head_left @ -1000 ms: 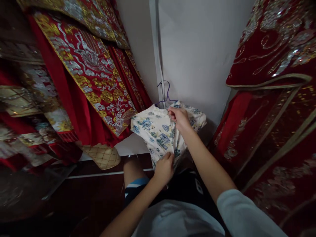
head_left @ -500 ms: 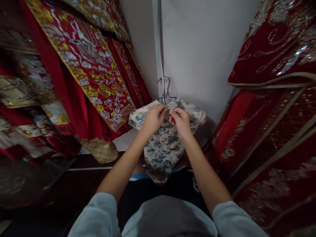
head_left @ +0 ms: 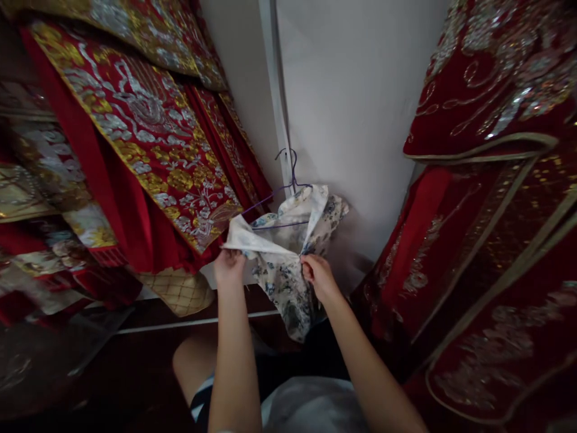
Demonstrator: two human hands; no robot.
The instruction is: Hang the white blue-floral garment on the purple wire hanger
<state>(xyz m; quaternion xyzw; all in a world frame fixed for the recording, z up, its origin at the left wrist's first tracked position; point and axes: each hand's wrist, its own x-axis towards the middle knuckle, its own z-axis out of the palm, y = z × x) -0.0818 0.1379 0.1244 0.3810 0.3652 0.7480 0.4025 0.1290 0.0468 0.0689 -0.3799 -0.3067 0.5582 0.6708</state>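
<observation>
Between red embroidered robes (head_left: 148, 156), both hands' fingers (head_left: 234, 257) clamp the floral garment (head_left: 282, 273) on its hanger (head_left: 288, 174).

Head camera looks steeply down, close over both forearms.

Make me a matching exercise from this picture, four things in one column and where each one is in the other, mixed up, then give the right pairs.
Things:
1. left hand
2. right hand
3. wire hanger
4. red embroidered garments

Places or states:
A. hooked up by the white wall, inside the floral garment
B. hanging in rows at both sides
C. gripping the pulled-open left flap of the floral garment
D. pinching the floral garment's front near its middle

Pairs: 1-C, 2-D, 3-A, 4-B
</observation>
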